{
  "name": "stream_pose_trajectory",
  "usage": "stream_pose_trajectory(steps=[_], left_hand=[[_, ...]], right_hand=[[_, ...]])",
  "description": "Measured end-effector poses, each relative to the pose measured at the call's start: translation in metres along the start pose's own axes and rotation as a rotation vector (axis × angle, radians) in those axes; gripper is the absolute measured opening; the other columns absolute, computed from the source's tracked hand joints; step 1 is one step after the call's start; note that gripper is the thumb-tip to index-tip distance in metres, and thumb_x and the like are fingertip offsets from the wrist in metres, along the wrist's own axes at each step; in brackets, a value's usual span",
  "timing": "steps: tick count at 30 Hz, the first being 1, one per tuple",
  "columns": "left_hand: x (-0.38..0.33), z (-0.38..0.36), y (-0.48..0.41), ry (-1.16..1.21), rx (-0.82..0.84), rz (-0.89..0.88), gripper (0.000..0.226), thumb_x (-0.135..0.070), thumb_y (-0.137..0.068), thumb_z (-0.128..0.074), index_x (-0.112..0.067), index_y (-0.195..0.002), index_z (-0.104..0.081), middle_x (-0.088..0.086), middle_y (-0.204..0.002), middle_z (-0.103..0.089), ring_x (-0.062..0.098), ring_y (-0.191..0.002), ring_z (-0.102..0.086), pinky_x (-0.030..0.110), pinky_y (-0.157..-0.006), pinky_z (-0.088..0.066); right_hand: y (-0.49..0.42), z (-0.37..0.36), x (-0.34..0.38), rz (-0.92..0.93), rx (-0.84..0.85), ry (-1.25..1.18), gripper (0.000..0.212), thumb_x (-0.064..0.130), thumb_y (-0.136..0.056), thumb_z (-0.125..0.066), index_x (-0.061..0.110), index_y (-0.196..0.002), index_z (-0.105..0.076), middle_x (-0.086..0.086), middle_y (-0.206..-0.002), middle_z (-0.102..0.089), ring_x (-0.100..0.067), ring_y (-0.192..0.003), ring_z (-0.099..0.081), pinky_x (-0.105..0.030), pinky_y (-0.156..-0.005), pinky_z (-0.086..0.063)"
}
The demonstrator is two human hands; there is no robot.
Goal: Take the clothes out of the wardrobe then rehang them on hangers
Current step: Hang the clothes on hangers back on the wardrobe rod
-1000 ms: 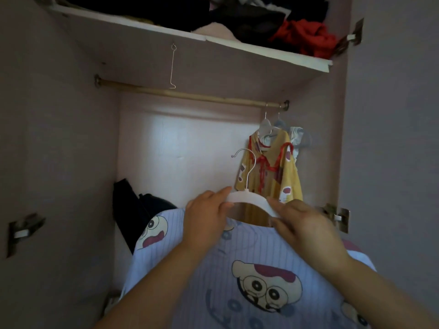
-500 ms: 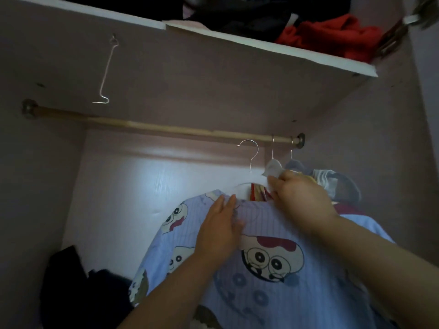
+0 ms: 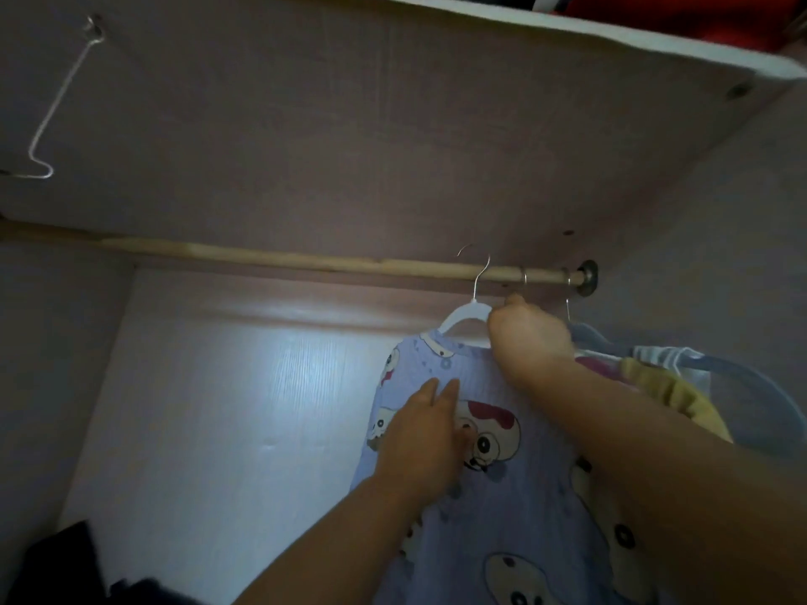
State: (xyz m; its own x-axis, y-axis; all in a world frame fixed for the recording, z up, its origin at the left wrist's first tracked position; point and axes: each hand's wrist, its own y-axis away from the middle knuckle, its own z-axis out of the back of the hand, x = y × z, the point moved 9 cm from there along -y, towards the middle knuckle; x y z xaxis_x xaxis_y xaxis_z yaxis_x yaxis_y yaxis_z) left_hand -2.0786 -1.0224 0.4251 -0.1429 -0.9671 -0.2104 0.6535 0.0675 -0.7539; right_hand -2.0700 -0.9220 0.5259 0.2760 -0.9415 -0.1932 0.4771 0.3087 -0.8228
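Note:
A light blue cartoon-print shirt (image 3: 515,508) hangs on a white hanger (image 3: 460,314). The hanger's metal hook sits at the wooden rail (image 3: 284,257), near its right end. My right hand (image 3: 528,338) grips the hanger's right shoulder just under the rail. My left hand (image 3: 425,438) lies flat on the shirt's front with fingers together, holding nothing. A yellow garment (image 3: 672,395) and a grey one (image 3: 663,355) hang on other hangers at the far right, partly hidden by my right arm.
A bent wire hook (image 3: 48,124) dangles from the shelf underside (image 3: 393,124) at upper left. Red cloth (image 3: 681,15) lies on the shelf above. Dark clothes (image 3: 65,569) are piled at the wardrobe's bottom left. The wardrobe's right wall (image 3: 720,255) stands close to the hanging clothes.
The shirt on its hanger has risen from chest height to the rail, and the hook now meets the rail. My left hand slid from the hanger down onto the shirt front.

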Motion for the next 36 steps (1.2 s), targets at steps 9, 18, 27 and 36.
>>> stream_pose_trajectory(steps=[9,18,27,36], left_hand=[[0.018,-0.008,0.021,-0.012,0.035,0.020,0.062,-0.031,-0.098,-0.043,-0.021,-0.149,-0.010,-0.001,-0.156,-0.013,0.016,-0.140,-0.021,0.028,-0.112,-0.022],[0.019,0.016,0.072,-0.020,0.064,0.056,0.058,-0.034,-0.093,-0.052,-0.017,-0.144,-0.029,0.006,-0.141,-0.038,0.021,-0.126,-0.040,0.032,-0.100,-0.037],[0.018,0.028,0.192,-0.116,0.266,0.073,0.046,-0.031,-0.093,-0.051,-0.013,-0.134,-0.043,0.011,-0.130,-0.047,0.026,-0.116,-0.048,0.036,-0.091,-0.043],[-0.024,0.048,0.416,-0.069,0.636,0.025,0.013,-0.029,-0.093,-0.051,-0.021,-0.082,-0.050,-0.003,-0.083,-0.046,0.020,-0.093,-0.053,0.033,-0.074,-0.046]], right_hand=[[0.018,-0.015,0.025,-0.006,-0.001,0.066,0.032,-0.001,-0.089,-0.049,0.002,-0.121,-0.051,-0.012,-0.118,-0.048,-0.027,-0.104,-0.054,-0.030,-0.064,-0.038],[0.080,-0.014,0.041,0.136,0.004,0.146,0.037,0.024,-0.089,-0.047,0.019,-0.125,-0.051,-0.011,-0.135,-0.042,-0.032,-0.129,-0.030,-0.046,-0.111,-0.016],[0.236,-0.026,0.057,0.093,0.335,-0.140,0.033,0.019,-0.088,-0.046,0.017,-0.121,-0.052,-0.006,-0.123,-0.050,-0.027,-0.116,-0.045,-0.036,-0.100,-0.032],[0.481,0.024,0.076,-0.041,0.686,-0.301,0.056,0.034,-0.090,-0.054,0.020,-0.141,-0.036,-0.008,-0.134,-0.044,-0.030,-0.121,-0.043,-0.037,-0.098,-0.039]])
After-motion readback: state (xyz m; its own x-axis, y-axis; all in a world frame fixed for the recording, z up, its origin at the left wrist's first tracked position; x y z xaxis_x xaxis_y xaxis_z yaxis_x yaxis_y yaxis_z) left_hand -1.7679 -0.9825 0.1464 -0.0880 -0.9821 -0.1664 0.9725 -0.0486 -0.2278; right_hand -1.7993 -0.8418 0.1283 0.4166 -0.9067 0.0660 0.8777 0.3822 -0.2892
